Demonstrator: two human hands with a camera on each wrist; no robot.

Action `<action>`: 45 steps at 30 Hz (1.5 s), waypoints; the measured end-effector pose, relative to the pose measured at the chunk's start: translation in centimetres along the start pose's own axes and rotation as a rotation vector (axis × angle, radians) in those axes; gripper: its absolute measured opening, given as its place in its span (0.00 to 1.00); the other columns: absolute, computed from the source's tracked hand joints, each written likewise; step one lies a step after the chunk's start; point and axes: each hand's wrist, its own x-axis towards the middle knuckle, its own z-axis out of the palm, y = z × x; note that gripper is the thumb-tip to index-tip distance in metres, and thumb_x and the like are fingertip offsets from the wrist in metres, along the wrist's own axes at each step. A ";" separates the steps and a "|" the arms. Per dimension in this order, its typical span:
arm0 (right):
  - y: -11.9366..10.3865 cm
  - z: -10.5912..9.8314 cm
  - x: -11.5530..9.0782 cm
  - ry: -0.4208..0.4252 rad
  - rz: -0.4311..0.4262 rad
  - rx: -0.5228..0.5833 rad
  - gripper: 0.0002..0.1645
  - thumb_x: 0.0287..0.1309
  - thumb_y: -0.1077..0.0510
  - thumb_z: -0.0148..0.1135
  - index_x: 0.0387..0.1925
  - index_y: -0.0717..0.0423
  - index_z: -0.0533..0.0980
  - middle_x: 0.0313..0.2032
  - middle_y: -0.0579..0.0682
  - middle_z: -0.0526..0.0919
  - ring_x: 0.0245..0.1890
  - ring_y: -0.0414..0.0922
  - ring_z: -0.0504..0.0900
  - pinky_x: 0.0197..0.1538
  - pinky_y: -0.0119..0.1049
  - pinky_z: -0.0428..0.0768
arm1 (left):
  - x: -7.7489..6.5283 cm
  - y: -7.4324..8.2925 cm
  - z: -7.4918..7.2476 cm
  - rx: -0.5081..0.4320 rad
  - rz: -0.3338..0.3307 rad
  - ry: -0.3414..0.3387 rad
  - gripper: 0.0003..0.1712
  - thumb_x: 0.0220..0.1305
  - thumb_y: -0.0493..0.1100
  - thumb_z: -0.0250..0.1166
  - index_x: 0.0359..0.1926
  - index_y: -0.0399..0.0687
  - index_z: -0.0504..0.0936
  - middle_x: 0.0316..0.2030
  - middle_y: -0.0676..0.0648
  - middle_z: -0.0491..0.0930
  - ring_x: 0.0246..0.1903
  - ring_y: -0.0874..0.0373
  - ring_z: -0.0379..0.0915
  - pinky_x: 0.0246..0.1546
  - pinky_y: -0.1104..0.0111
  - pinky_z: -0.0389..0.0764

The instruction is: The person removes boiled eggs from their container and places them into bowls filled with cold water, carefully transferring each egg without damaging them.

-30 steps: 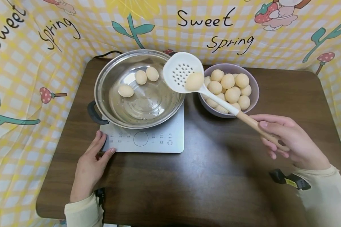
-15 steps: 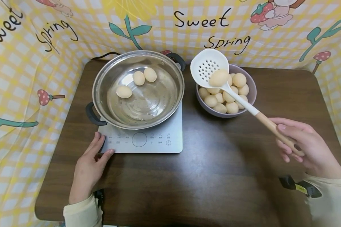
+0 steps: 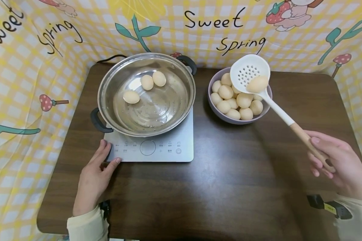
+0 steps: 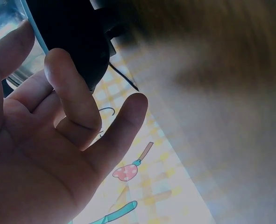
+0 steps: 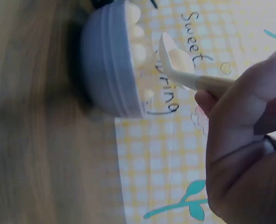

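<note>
My right hand (image 3: 341, 160) grips the wooden handle of a white skimmer (image 3: 248, 68). One egg (image 3: 257, 84) lies in the skimmer's perforated head, which is above the right part of a purple bowl (image 3: 229, 121) heaped with eggs. The right wrist view shows the skimmer (image 5: 167, 58) apart from the bowl (image 5: 110, 65), higher than its rim. My left hand (image 3: 95, 177) rests at the front left corner of a silver induction cooker (image 3: 169, 155), thumb at the front edge, other fingers at the left side. In the left wrist view the cooker's dark underside (image 4: 70, 32) is beside the fingers.
A steel pot (image 3: 157, 127) with black handles stands on the cooker; several eggs lie in it, along with what looks like a little water. Patterned yellow checked cloth (image 3: 199, 43) walls in the wooden table (image 3: 223, 187). A black cable (image 3: 111, 58) runs behind the pot.
My right hand has moved right, carrying the skimmer with its egg from beside the pot to over the bowl's right side. My left hand has stayed at the cooker's corner.
</note>
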 end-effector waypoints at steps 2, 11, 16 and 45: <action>0.3 0.1 -0.1 0.089 -0.018 -0.045 0.22 0.79 0.67 0.42 0.63 0.58 0.77 0.17 0.51 0.74 0.09 0.48 0.59 0.14 0.33 0.77 | 0.0 0.0 0.0 0.000 -0.001 -0.001 0.39 0.74 0.58 0.59 0.78 0.53 0.57 0.78 0.54 0.47 0.75 0.43 0.49 0.58 0.41 0.71; 1.5 1.4 -0.3 0.420 -0.118 -0.257 0.19 0.69 0.64 0.62 0.60 0.53 0.80 0.11 0.52 0.72 0.07 0.42 0.67 0.13 0.32 0.76 | 0.0 0.1 0.0 0.018 0.016 0.013 0.39 0.74 0.59 0.59 0.78 0.53 0.58 0.78 0.54 0.48 0.74 0.43 0.52 0.57 0.43 0.73; 2.0 1.7 0.0 0.509 -0.194 -0.430 0.21 0.67 0.65 0.63 0.61 0.56 0.80 0.10 0.51 0.74 0.08 0.40 0.71 0.14 0.29 0.75 | -0.1 0.1 0.0 0.011 0.014 0.003 0.39 0.74 0.59 0.58 0.78 0.53 0.57 0.78 0.54 0.48 0.74 0.42 0.51 0.58 0.41 0.71; 0.9 3.4 1.1 0.477 -0.262 -0.291 0.23 0.64 0.68 0.65 0.61 0.62 0.79 0.13 0.51 0.77 0.11 0.38 0.76 0.14 0.29 0.78 | 0.1 -0.1 0.2 -0.005 0.000 -0.005 0.39 0.74 0.59 0.59 0.78 0.55 0.56 0.78 0.54 0.47 0.75 0.43 0.49 0.60 0.40 0.68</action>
